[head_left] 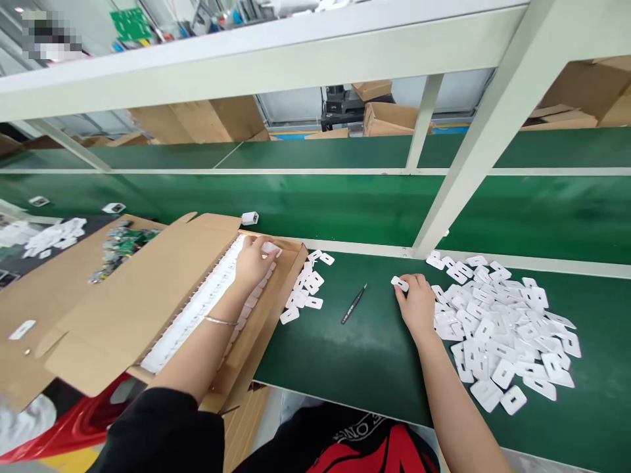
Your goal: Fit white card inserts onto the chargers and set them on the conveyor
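My left hand [252, 264] reaches into the far end of an open cardboard box [292, 284]. Its fingers close on a small white plastic plate [271, 249]. Rows of white pieces [207, 299] fill the box lengthwise, partly hidden under my left forearm. Over the green table, my right hand [418, 303] pinches another white plate [399, 284] with a dark slot. A big loose pile of such slotted plates [497, 328] lies just right of that hand. A smaller group of white plates [304, 289] rests against the box's right side.
Black tweezers [353, 304] lie on the green table [374, 368] between my hands. Small circuit boards [123, 246] sit on cardboard to the left. A white housing [250, 218] stands behind the box. A white post [473, 157] and shelf rail [276, 62] cross in front.
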`<state>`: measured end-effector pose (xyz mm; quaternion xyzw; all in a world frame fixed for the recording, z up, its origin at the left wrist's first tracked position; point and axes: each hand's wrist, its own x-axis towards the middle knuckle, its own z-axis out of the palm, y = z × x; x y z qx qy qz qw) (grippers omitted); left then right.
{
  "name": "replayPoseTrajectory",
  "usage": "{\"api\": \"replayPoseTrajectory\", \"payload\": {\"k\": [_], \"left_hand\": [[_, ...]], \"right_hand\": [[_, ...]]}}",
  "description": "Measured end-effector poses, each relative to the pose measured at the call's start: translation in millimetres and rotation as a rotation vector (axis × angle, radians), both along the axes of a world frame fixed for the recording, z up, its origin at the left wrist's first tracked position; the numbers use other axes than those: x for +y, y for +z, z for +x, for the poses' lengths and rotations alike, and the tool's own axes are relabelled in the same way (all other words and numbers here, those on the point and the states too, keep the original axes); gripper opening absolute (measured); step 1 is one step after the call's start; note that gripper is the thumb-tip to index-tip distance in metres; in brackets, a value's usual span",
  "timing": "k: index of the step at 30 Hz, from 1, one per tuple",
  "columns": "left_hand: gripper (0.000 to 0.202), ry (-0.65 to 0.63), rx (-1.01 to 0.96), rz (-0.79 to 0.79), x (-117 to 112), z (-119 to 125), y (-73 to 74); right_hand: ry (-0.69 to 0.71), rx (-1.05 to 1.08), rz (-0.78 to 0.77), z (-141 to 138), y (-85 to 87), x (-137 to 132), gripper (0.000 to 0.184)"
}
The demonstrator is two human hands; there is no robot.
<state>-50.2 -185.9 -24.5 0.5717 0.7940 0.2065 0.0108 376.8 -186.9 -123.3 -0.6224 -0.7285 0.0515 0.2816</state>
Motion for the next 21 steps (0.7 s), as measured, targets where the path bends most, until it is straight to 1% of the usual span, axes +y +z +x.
{"api": "replayPoseTrajectory", "payload": {"k": [2,4,6,9,13,16,18,21], "left_hand": [[0.038,0.008,0.162,-0.104,4.6,-0.2,-12.7],[0.039,0.037,0.269,-0.153,6.5,0.1,-21.9],[0.041,0.078,0.3,-0.166,7.5,-0.4,-27.7],[0.041,0.13,0.314,-0.193,8.4,-0.4,-31.4],[0.043,0.142,0.3,-0.215,9.3,3.0,-28.7],[0.047,0.175,0.297,-0.18,19.9,3.5,-21.2],[0.05,0.195,0.292,-0.17,38.3,0.2,-14.7],[0.058,0.224,0.259,-0.217,82.3,-8.9,-6.8]], "right_hand": [[0.023,0.036,-0.009,1.9,0.9,0.7,0.023],[0.026,0.066,-0.018,2.8,2.3,0.9,0.026],[0.019,0.082,-0.023,2.7,4.0,0.2,0.029],[0.013,0.095,-0.033,1.5,6.1,-2.2,0.034],[0.007,0.123,-0.048,-1.3,6.8,-5.2,0.035],[-0.047,0.163,-0.063,-4.9,7.8,-6.8,0.04],[-0.082,0.19,-0.093,-7.2,9.1,-8.3,0.04],[-0.052,0.2,-0.15,-8.4,9.8,-11.4,0.041]]}}
